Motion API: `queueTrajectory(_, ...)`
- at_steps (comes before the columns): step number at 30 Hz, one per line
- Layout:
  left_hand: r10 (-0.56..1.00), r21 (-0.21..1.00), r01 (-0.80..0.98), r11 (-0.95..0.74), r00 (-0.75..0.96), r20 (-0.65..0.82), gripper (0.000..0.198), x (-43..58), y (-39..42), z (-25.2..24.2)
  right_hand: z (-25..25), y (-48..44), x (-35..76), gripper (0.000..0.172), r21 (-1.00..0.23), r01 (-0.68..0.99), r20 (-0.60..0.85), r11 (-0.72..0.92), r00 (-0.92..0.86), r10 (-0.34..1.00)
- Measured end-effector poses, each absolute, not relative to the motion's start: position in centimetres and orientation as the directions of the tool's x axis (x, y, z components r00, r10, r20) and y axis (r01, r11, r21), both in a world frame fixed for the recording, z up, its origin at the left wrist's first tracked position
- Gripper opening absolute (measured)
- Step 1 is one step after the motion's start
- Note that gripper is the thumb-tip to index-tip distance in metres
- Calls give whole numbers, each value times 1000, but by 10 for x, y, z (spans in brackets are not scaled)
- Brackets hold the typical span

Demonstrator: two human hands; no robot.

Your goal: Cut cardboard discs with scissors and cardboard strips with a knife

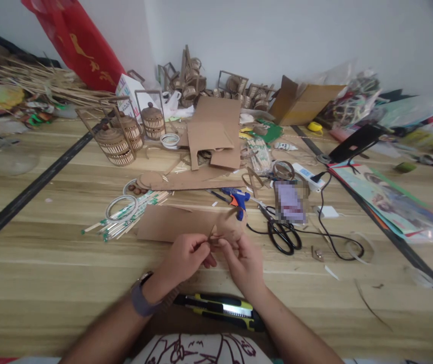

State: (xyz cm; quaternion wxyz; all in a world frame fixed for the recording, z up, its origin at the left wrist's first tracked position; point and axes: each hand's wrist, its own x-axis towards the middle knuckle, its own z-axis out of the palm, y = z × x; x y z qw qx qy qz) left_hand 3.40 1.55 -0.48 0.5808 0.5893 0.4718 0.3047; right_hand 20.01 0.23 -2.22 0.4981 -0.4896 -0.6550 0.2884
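My left hand (189,257) and my right hand (244,260) meet near the middle of the wooden table. Between their closed fingers is a thin brown cardboard strip (212,233), whose upper part curls in a blurred loop by the right fingers. A flat cardboard sheet (163,222) lies just beyond the left hand. Behind the right hand rests a blue glue gun (241,197), and black-handled scissors (284,236) lie to its right. Close to my body is a yellow and black utility knife (224,307).
Small lidded baskets with handles (153,121) stand at the back left. Sticks and white rings (121,208) lie left of the hands. A black cable (332,237) loops on the right. Cardboard pieces (216,111) and an open box (300,103) sit at the back.
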Motion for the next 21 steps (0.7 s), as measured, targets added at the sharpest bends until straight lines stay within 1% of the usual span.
queueTrajectory(2,897,974,202,106,403,-181,27,32,16,-4,-22,4,199,24,-933,194,307,302,-8,952)
queueTrajectory(3,891,974,205,100,418,-179,28,31,17,-4,-22,5,199,26,-943,145,302,299,-5,953)
queueTrajectory(4,887,974,209,91,428,-174,30,30,17,-4,-21,5,199,26,-942,130,312,309,1,950)
queueTrajectory(5,885,974,213,78,436,-166,32,30,18,-3,-21,5,199,24,-933,150,332,327,13,943)
queueTrajectory(7,880,974,219,52,451,-148,36,29,18,-3,-20,4,200,17,-888,262,396,378,19,918)
queueTrajectory(9,872,974,222,35,470,-139,40,29,19,-4,-20,2,201,10,-804,398,473,441,-20,881)
queueTrajectory(11,875,970,242,18,465,-132,43,30,19,-6,-19,1,202,9,-707,491,541,508,-86,837)
queueTrajectory(13,889,961,275,-10,443,-117,44,30,20,-7,-19,2,202,10,-626,533,597,569,-142,790)
queueTrajectory(15,892,956,291,-33,440,-103,43,30,20,-7,-19,3,202,11,-580,547,630,603,-167,758)
queueTrajectory(18,881,965,261,-35,464,-93,42,30,17,-5,-18,4,204,11,-600,541,620,590,-151,770)
queueTrajectory(21,867,972,229,-57,494,-66,40,30,14,-2,-17,4,205,10,-702,509,541,499,-75,838)
